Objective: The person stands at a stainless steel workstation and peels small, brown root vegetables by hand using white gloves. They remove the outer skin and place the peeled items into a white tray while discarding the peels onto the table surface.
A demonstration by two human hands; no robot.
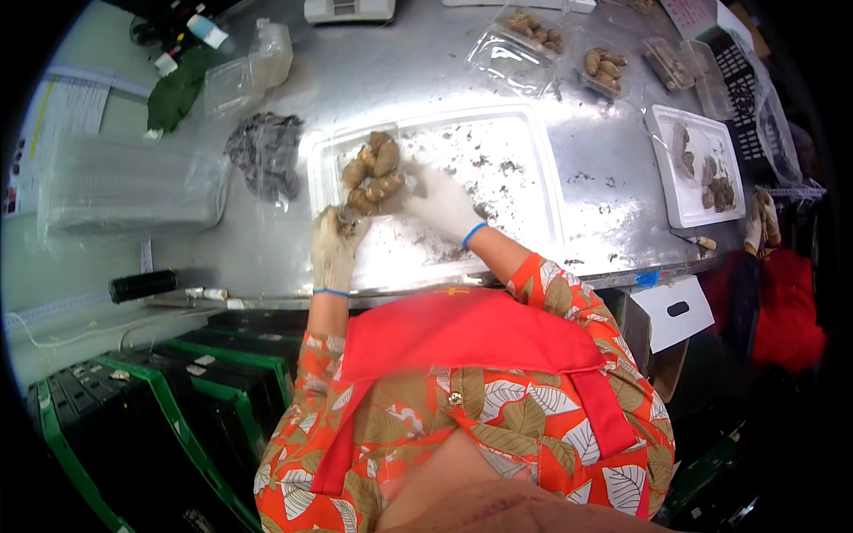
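Note:
A clump of brown tubers [375,174], apparently small taro, sits in a clear plastic container whose edges are only faintly visible. It stands over the left part of a white tray [548,180] strewn with dark soil crumbs. My left hand [335,241], in a soiled white glove, has its fingers curled at the container's near left corner. From the right, my right hand [440,200], gloved too, reaches to the tubers' side; it is blurred, and its fingertips are partly hidden. Blue bands circle both wrists.
Stacked clear lids or boxes [133,186] and a crumpled dark plastic bag [265,154] lie left. Packed tubers [603,68] stand at the back. Rightward are a smaller white tray [656,143], a knife-like tool [703,242] and another person's gloved hands [763,220]. Crates [166,400] stand below left.

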